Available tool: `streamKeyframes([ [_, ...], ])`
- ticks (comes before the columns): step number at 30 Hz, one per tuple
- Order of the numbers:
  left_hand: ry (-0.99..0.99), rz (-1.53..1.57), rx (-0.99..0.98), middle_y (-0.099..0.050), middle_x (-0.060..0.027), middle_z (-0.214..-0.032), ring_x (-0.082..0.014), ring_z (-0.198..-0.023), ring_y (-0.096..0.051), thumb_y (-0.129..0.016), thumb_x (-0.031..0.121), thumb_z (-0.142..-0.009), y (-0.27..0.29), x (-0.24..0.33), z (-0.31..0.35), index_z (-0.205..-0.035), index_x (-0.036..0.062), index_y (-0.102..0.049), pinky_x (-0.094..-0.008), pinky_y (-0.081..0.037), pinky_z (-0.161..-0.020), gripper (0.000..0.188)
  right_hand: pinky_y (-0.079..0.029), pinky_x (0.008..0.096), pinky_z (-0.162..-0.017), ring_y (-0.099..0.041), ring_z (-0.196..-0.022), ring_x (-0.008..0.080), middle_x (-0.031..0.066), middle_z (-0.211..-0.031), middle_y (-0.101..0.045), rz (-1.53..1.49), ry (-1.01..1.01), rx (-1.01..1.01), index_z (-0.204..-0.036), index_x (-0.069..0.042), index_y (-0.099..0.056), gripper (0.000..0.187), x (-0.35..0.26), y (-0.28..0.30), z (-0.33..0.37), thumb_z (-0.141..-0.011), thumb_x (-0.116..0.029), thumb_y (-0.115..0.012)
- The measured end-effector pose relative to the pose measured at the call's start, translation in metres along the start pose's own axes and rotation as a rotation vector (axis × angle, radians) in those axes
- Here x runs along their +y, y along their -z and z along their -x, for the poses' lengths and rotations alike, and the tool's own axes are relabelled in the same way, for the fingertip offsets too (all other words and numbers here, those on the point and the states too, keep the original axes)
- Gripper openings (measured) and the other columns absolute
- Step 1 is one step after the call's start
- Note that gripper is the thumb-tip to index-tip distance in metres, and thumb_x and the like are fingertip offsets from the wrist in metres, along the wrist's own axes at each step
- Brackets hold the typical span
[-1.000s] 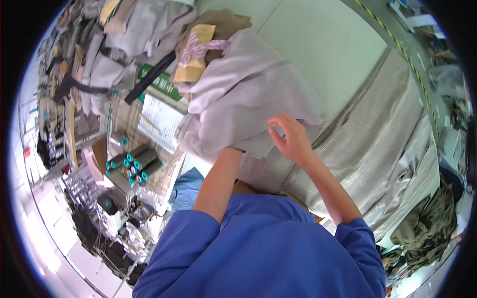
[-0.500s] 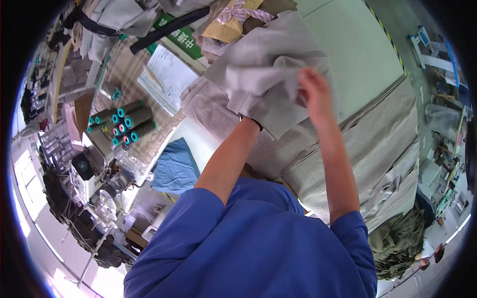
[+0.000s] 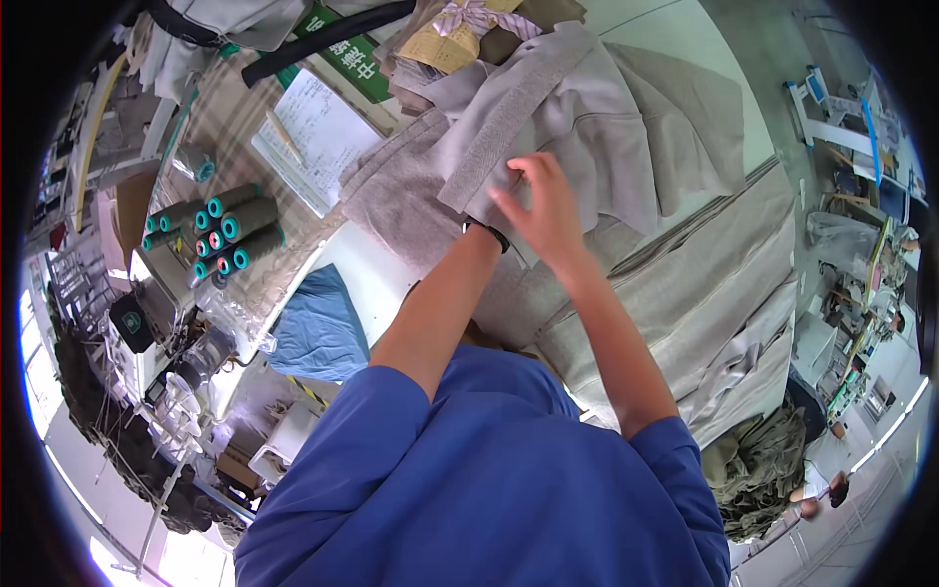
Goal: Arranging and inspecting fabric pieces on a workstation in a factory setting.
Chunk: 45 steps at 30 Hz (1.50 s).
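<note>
A grey knit garment (image 3: 597, 147) with a folded band lies spread over other grey fabric (image 3: 391, 196) on the table. My left forearm (image 3: 440, 303) reaches up to it, with a dark band (image 3: 501, 238) at the wrist. The left hand itself is hidden beneath the cloth, so its fingers do not show. Just over the lower part of the garment is my right hand (image 3: 548, 210), thumb and fingers apart and holding nothing. Whether its fingertips touch the cloth is unclear.
Stacked grey cloth panels (image 3: 685, 284) cover the table's right side. Leftward are a handwritten sheet (image 3: 318, 127) with a pen (image 3: 284, 135), dark thread cones (image 3: 240, 230) and a blue cloth (image 3: 323, 328). A ribbon-tied bundle (image 3: 445, 44) sits at the far edge.
My right hand has let go of the garment and moved left toward the left wrist. The lifted cloth now lies flatter and spreads to the right. The view has shifted slightly.
</note>
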<state>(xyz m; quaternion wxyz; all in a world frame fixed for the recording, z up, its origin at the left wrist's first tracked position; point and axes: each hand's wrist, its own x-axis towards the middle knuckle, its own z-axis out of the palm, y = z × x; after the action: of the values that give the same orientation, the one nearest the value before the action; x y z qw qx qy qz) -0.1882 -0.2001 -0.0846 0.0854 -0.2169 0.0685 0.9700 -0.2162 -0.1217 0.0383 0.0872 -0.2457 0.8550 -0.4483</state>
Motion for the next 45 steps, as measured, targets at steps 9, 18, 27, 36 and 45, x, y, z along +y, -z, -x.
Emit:
streamKeyframes([
  [9, 0.021, -0.031, 0.021, -0.053, -0.0048, -0.114, -0.0202, -0.106, -0.049, -0.042, 0.042, -0.090, 0.008, -0.003, -0.001, -0.117, 0.0080, -0.048, -0.0324, -0.039, -0.092, 0.044, -0.044, 0.0317, -0.061, -0.056, -0.067, 0.0229, 0.0076, -0.074, -0.055, -0.042, -0.100, -0.085, -0.079, -0.002, -0.055, 0.016, 0.004, 0.010, -0.007, -0.073, -0.010, -0.068],
  [18, -0.011, -0.045, 0.013, -0.053, -0.0050, -0.113, -0.0199, -0.105, -0.049, -0.041, 0.040, -0.090, 0.004, 0.005, -0.011, -0.117, 0.0082, -0.048, -0.0320, -0.040, -0.091, 0.042, -0.039, 0.0196, -0.055, -0.050, -0.064, 0.0025, -0.0025, -0.065, -0.057, -0.475, -0.346, -0.167, -0.073, 0.000, -0.059, 0.016, 0.002, 0.078, -0.019, -0.083, -0.012, -0.062],
  [27, 0.005, -0.049, -0.007, -0.053, -0.0052, -0.112, -0.0196, -0.104, -0.050, -0.040, 0.039, -0.091, 0.005, 0.003, -0.008, -0.116, 0.0084, -0.048, -0.0316, -0.041, -0.090, 0.040, -0.037, 0.0171, -0.061, -0.047, -0.067, 0.0035, -0.0084, -0.080, -0.057, -0.812, -0.499, -0.095, -0.099, -0.003, -0.060, 0.023, 0.054, 0.107, -0.011, -0.092, -0.022, -0.049],
  [36, 0.034, -0.064, -0.025, -0.053, -0.0054, -0.111, -0.0193, -0.103, -0.050, -0.039, 0.038, -0.092, 0.009, -0.004, -0.010, -0.115, 0.0086, -0.048, -0.0312, -0.042, -0.089, 0.039, -0.044, 0.0262, -0.069, -0.053, -0.073, 0.0108, 0.0026, -0.081, -0.058, -0.059, -0.091, 0.544, -0.083, -0.007, -0.057, 0.006, 0.028, 0.180, -0.043, -0.084, -0.006, -0.051],
  [45, 0.034, -0.021, -0.091, -0.053, -0.0056, -0.110, -0.0190, -0.101, -0.051, -0.038, 0.037, -0.092, 0.032, -0.011, -0.001, -0.114, 0.0088, -0.048, -0.0309, -0.043, -0.088, 0.037, -0.042, 0.0285, -0.061, -0.049, -0.060, 0.0198, 0.0088, -0.068, -0.050, -0.196, -0.196, -0.126, -0.085, -0.002, -0.052, 0.023, 0.036, -0.005, 0.016, -0.081, -0.021, -0.064],
])
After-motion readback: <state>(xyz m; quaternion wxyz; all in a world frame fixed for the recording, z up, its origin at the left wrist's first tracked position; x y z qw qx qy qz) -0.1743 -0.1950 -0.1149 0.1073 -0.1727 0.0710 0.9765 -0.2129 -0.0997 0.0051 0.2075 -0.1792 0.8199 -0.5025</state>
